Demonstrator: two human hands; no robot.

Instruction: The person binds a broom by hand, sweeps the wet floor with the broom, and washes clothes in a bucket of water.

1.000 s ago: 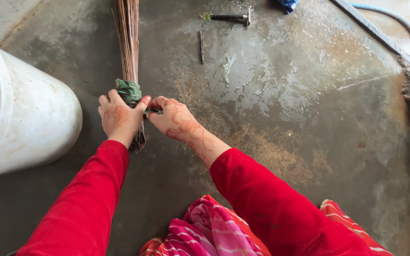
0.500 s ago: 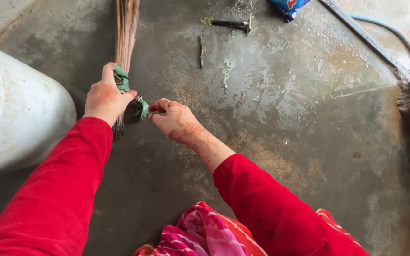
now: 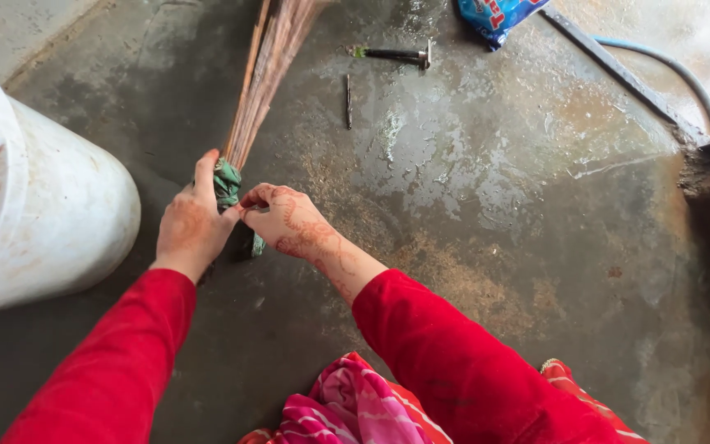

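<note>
Green wrap [image 3: 227, 182] x1 | broom [image 3: 265, 74] x1 | left hand [image 3: 189, 226] gripping, right hand [image 3: 283, 220] pinching wrap

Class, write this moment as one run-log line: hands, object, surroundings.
left hand: grips broom bundle | right hand: pinches green cloth wrap | nearby: white bucket, hammer

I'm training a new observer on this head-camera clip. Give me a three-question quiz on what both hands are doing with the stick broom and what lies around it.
1. True or false: both hands touch the green cloth binding on the stick broom.
2. What lies on the floor beyond the broom? A) a hammer-like tool B) a glass bottle C) a spoon
3. Fill in: the large white ____ lies on its side next to the left hand.

Key: 1 true; the right hand pinches it too. 2 A. 3 bucket.
</note>
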